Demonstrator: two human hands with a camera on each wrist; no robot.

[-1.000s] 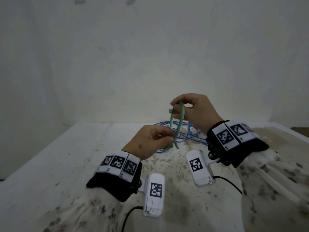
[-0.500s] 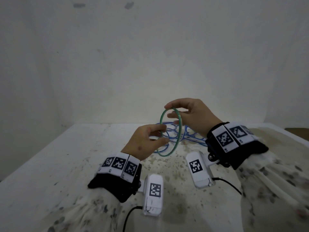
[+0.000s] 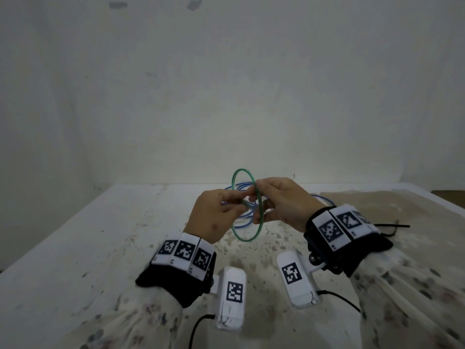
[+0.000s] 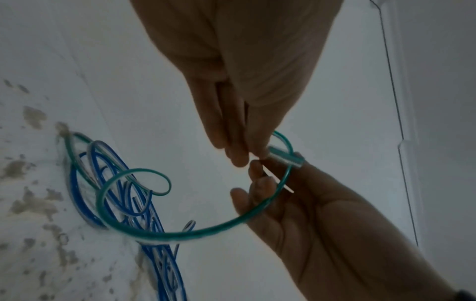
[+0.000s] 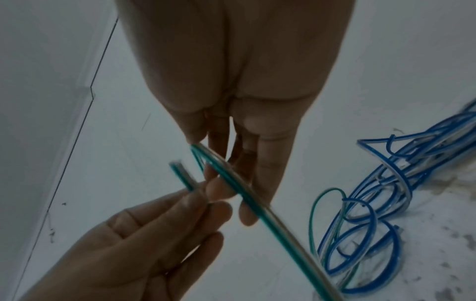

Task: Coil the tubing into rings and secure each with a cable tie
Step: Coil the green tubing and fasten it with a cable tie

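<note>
A length of green tubing (image 3: 260,224) is curled into an upright ring in the air between my hands. My left hand (image 3: 240,201) pinches one cut end of the tubing (image 5: 183,176) between thumb and forefinger. My right hand (image 3: 254,195) pinches the ring (image 4: 206,231) near its top, where the loop overlaps, fingertips almost touching the left hand's. In the left wrist view a thin pale sliver (image 4: 279,180) lies across the right fingers; I cannot tell what it is. More green tubing (image 4: 134,173) trails down into the pile on the table.
A tangle of blue tubing (image 3: 320,198) lies on the stained white table (image 3: 100,235) just behind my hands, also seen as a blue pile (image 5: 381,213). Thin black strips (image 3: 392,225), seemingly cable ties, lie at the right. A pale wall stands close behind.
My hands have come together: the left hand rose to meet the right fingertips. The green loop has widened and turned more face-on to me.
</note>
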